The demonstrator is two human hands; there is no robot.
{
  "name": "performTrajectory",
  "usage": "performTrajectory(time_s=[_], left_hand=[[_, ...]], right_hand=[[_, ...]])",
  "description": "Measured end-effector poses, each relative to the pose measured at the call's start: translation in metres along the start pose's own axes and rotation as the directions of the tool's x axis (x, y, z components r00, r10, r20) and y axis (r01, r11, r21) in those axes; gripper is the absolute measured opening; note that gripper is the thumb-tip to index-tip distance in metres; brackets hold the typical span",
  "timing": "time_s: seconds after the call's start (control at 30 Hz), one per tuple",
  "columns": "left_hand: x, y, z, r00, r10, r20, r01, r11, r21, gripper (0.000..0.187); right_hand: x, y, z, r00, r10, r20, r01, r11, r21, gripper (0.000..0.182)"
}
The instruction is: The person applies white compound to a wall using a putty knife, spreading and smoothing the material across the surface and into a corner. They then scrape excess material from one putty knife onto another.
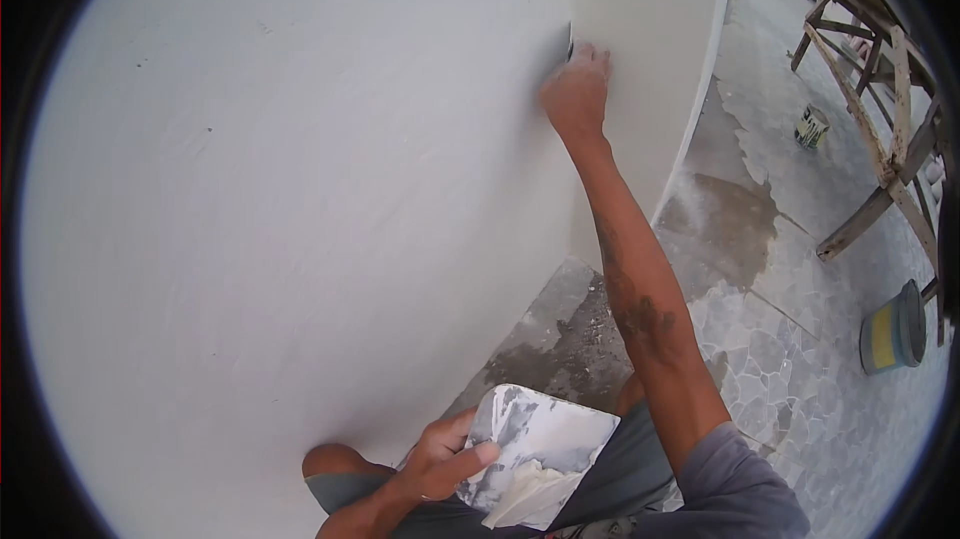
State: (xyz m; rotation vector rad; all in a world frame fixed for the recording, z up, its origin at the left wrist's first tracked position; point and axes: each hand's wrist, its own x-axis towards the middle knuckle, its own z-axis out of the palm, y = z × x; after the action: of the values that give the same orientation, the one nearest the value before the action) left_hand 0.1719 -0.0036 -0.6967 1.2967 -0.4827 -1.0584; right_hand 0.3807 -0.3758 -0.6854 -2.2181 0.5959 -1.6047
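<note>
My right hand (pixel 579 89) is raised on an outstretched arm to the inner corner of a white wall (pixel 300 159). Its fingers are closed round a tool, probably a putty knife (pixel 571 39), of which only a thin dark edge shows against the wall. Low in front of my body, my left hand (pixel 447 456) grips a flat, smeared plaster board (pixel 560 424) by its left edge, thumb on top. A heap of white putty (pixel 535 492) lies on the board's lower part.
Right of the wall, the stone-patterned floor (pixel 765 359) has a wet brown patch (pixel 735 224). A paint can (pixel 811 126) and a grey bucket with a yellow label (pixel 893 331) stand there. Wooden trestle legs (pixel 895 139) rise at the far right. My bent knee (pixel 335 461) is near the wall.
</note>
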Motion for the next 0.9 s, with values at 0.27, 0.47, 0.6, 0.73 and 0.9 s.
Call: performTrajectory(time_s=[0.27,0.47,0.6,0.73,0.9], left_hand=[[0.001,0.002,0.002,0.998,0.035,0.058,-0.029,0.994,-0.106,0.041],[0.002,0.005,0.002,0.994,0.062,0.09,-0.058,0.997,-0.041,0.045],[0.003,0.004,0.0,0.994,0.061,0.089,-0.061,0.998,-0.002,0.047],[0.002,0.003,-0.002,0.995,0.036,0.093,-0.042,0.997,0.058,0.048],[0.001,0.006,0.005,0.996,0.04,0.079,-0.038,0.999,-0.028,0.046]], right_hand=[[0.007,-0.002,-0.024,0.992,0.118,0.05,-0.122,0.988,0.092,0.035],[0.003,-0.017,-0.06,0.95,0.295,0.104,-0.313,0.908,0.278,0.032],[-0.031,-0.029,-0.065,0.983,0.098,0.158,-0.137,0.955,0.262,0.031],[-0.078,-0.054,-0.051,0.992,0.003,0.123,-0.042,0.949,0.312,0.043],[-0.147,-0.1,-0.065,0.974,-0.216,0.073,0.174,0.909,0.378,0.062]])
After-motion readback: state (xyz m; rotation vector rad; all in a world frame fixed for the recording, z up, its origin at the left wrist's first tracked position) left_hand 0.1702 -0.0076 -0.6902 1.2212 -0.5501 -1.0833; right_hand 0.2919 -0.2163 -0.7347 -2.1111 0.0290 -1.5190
